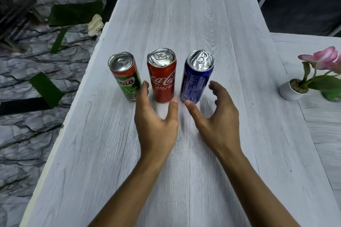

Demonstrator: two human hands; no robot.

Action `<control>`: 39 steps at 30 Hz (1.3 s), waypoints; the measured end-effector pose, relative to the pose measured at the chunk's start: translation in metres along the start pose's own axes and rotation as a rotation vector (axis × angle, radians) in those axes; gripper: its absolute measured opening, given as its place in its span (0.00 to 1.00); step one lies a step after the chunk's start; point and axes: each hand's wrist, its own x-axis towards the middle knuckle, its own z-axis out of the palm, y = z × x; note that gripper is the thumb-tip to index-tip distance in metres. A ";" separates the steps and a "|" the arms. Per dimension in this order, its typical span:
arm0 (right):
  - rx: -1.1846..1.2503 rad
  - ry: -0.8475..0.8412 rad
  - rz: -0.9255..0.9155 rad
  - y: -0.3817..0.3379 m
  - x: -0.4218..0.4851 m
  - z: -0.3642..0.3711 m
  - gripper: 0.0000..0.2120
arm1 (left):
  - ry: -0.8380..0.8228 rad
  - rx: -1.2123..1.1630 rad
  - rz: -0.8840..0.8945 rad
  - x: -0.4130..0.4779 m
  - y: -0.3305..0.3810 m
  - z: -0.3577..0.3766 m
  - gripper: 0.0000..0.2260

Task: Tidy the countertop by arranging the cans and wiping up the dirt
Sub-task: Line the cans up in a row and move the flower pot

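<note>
At the middle of the frame three cans, green (pixel 125 77), red (pixel 162 76) and blue (pixel 195 77), stand upright in a row on the countertop (pixel 193 24), and both spread, empty hands, left hand (pixel 156 121) and right hand (pixel 215 118), should probably nudge them gently, low on the sides, without tipping them.

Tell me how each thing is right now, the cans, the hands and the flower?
Milo can: upright, unopened.
Coca-Cola can: upright, top dented.
Blue can: upright, tab down.
Left hand: open, holding nothing.
Right hand: open, holding nothing.
Flower pot: upright.
</note>
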 end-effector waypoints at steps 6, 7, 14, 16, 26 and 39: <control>-0.135 -0.118 -0.024 0.007 -0.015 -0.014 0.33 | -0.132 0.139 0.038 -0.021 -0.013 -0.014 0.29; -0.149 -0.151 -0.037 0.007 -0.017 -0.016 0.32 | -0.158 0.178 0.055 -0.022 -0.014 -0.017 0.29; -0.285 -0.323 -0.134 0.012 -0.035 -0.038 0.32 | -0.358 0.433 0.224 -0.029 -0.010 -0.033 0.26; -0.320 -0.355 -0.161 0.014 -0.039 -0.045 0.31 | -0.429 0.475 0.267 -0.030 -0.006 -0.036 0.26; -0.429 -0.384 -0.218 0.035 -0.057 -0.095 0.32 | -0.633 0.558 0.417 -0.050 0.020 -0.018 0.31; -0.512 -0.275 -0.147 0.096 -0.087 -0.175 0.29 | -0.818 0.537 0.560 -0.095 0.047 0.053 0.31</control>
